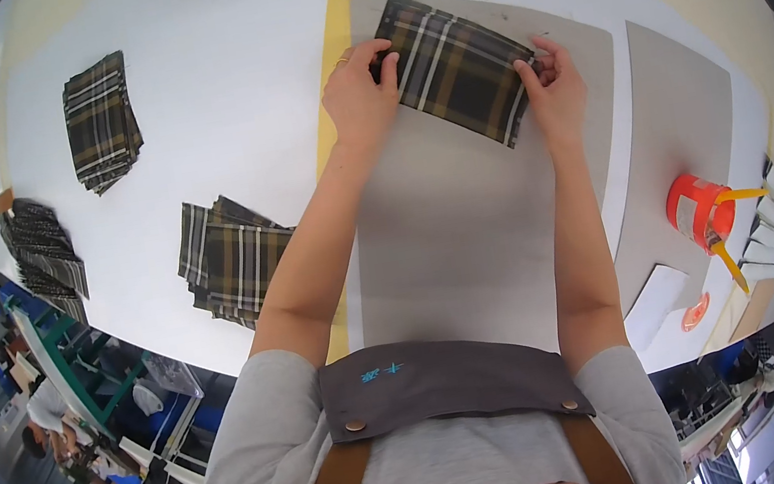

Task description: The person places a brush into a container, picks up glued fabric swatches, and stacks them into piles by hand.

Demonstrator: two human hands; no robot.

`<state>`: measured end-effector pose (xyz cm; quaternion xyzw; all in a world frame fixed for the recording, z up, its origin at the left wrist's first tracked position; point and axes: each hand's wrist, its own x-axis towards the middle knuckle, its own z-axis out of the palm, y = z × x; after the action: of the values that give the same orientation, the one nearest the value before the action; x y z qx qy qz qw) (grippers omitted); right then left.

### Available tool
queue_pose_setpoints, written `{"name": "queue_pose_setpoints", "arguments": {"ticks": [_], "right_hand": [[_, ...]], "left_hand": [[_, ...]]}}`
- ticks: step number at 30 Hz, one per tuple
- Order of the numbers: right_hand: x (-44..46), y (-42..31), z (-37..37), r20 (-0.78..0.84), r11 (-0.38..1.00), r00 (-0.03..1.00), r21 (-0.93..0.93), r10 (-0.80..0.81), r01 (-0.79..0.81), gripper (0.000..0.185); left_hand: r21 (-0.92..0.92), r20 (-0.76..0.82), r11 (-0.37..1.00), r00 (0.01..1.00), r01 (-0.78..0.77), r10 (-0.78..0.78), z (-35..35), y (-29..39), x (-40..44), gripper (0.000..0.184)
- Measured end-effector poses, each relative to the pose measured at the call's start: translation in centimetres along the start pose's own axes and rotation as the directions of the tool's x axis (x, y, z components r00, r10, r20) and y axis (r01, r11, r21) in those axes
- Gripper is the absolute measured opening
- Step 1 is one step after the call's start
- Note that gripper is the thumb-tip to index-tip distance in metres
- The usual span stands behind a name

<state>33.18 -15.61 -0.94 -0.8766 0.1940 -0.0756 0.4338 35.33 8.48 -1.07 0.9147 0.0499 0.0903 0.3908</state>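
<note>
Left hand [365, 91] and right hand [555, 94], well apart, gripped opposite ends of plaid stack [460, 63] over the far part of grey sheet [465, 220]. Far pile [102, 123] and near pile [226, 257] lay left on white surface [221, 86], red tub [688, 206] right.

So on your bench [244, 42] you've got one big board [466, 229] running up from the near edge, with a cloth stack [461, 68] at its far end (can't tell if it's resting or just above). A band [339, 37] runs along the board's left side. Left of that there's a second stack [218, 259] by your near edge, a third stack [102, 125] farther back, then a bundle [44, 251] at the left edge with a small block [0, 202] just behind it. Over right: another board [678, 95], a tub [687, 206] by its right side with two tools [730, 264] in it, plus a flat disc [695, 312] toward the near right corner.
</note>
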Motion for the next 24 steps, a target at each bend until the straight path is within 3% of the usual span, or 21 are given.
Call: {"name": "queue_pose_setpoints", "arguments": {"ticks": [1,5,10,13,24], "right_hand": [[0.1,0.3,0.2,0.001,1.0,1.0,0.024,-0.002,0.002,0.041],[0.1,0.2,0.0,0.018,1.0,1.0,0.014,-0.004,0.004,0.041],[0.0,0.0,-0.1,-0.005,0.999,0.999,-0.016,-0.038,0.037,0.042],[0.0,0.2,0.0,-0.009,0.999,0.999,0.003,-0.048,0.048,0.043],[0.1,0.1,0.1,-0.016,1.0,1.0,0.009,-0.02,0.02,0.043]], "left_hand": [[-0.014,0.057,0.999,0.997,0.045,-0.044,-0.3,0.3,-0.1,0.012],[-0.013,0.042,0.999,0.999,0.036,-0.035,-0.2,0.2,-0.1,0.012],[0.022,0.008,1.0,1.0,-0.006,0.006,0.1,0.0,-0.2,0.014],[0.174,-0.013,0.981,0.996,-0.087,0.09,0.6,0.0,-0.5,0.015],[0.194,0.0,0.971,0.99,-0.142,0.144,0.7,0.0,-0.8,0.015]]}}
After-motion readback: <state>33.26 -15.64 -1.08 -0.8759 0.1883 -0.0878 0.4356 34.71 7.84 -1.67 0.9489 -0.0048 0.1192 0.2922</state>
